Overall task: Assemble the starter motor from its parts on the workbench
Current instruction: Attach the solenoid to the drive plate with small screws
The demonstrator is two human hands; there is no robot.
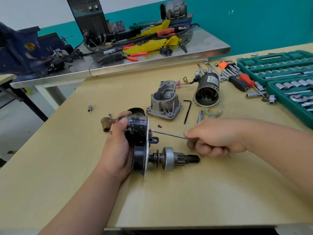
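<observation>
Wall: we face a wall (254, 22), teal below and white above.
Floor: we see pale grey floor (17, 124) at left.
Furniture: we look down on a light wooden worktop (169, 200); behind it stands a steel-topped bench (208, 41) on white legs (54, 94).
Light: we find it soft and even.

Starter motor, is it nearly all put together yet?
Not yet. Done: the black solenoid and the pinion shaft sit together on one plate. In hand: the left hand grips the solenoid while the right hand holds a thin driver at a screw. Left: the grey nose housing and the motor body lie apart.
</observation>
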